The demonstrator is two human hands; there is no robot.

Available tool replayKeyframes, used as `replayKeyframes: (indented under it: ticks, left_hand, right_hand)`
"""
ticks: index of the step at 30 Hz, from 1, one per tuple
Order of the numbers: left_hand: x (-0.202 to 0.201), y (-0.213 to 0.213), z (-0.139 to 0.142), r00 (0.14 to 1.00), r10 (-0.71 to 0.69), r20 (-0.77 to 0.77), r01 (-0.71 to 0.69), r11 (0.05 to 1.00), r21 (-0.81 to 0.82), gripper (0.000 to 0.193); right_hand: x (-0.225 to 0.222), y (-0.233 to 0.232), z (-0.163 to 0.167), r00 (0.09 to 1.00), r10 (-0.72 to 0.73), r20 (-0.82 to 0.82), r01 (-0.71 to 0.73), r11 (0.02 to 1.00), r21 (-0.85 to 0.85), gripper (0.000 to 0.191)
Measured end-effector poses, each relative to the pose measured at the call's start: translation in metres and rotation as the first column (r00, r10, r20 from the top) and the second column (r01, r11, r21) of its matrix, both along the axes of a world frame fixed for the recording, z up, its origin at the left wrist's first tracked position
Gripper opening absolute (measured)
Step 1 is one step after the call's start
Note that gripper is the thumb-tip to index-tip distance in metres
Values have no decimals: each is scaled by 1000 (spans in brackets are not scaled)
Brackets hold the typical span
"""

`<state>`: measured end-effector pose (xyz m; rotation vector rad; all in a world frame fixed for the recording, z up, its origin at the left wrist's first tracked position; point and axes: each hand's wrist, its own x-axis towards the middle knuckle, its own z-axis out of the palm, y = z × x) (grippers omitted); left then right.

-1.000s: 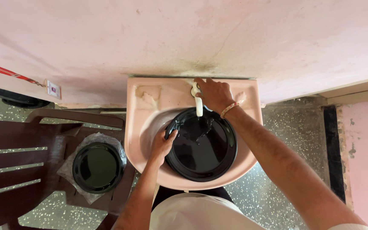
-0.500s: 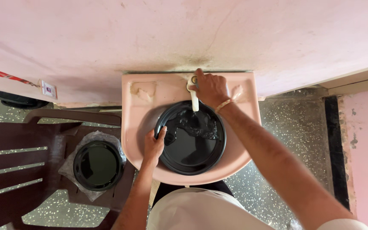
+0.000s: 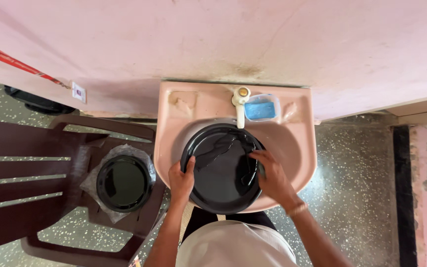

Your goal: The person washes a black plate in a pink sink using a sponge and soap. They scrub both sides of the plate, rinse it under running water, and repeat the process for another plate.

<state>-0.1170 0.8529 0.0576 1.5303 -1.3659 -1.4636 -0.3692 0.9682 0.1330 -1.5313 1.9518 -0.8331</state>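
My left hand [image 3: 181, 182] grips the left rim of a round, glossy black plate [image 3: 222, 170] with fingers curled over its edge, at the frame's centre in the smooth pink basin [image 3: 302, 148]. My right hand [image 3: 272, 177] lies flat on the plate's wet right side, fingers spread and closed on nothing. A white tap [image 3: 240, 101] stands above, beside a blue soap dish [image 3: 261, 109]. At lower left, another black plate [image 3: 123, 183] sits on crinkled plastic atop a dark brown chair [image 3: 35, 163].

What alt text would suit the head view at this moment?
Seen from above, a person holds a black plate in a pink sink, left hand on its rim, right hand on its face under the tap. Another black plate sits on a brown chair.
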Motion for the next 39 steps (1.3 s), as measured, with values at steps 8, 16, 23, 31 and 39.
replayKeyframes:
  ticks: [8, 16, 23, 31, 39]
  left_hand:
    - [12, 6, -11, 1000, -16, -26, 16, 1000, -3, 46]
    - [9, 8, -2, 995, 48, -88, -52, 998, -44, 43]
    - [3, 25, -8, 987, 117, -110, -135, 974, -180, 34]
    - [1, 39, 1, 935, 344, -84, -351, 932, -91, 34]
    - [-6, 53, 72, 909, 366, 199, -270, 881, -388, 35]
  right_hand:
    - [68, -49, 3, 948, 237, -213, -227, 971, 71, 92]
    - [94, -18, 16, 798, 567, -207, -544, 824, 160, 95]
    - [15, 1, 1, 863, 414, -290, -381, 910, 165, 97]
    - [75, -9, 7, 756, 564, -332, -609, 792, -39, 86]
    - [9, 14, 8, 994, 42, 99, -50, 995, 83, 40]
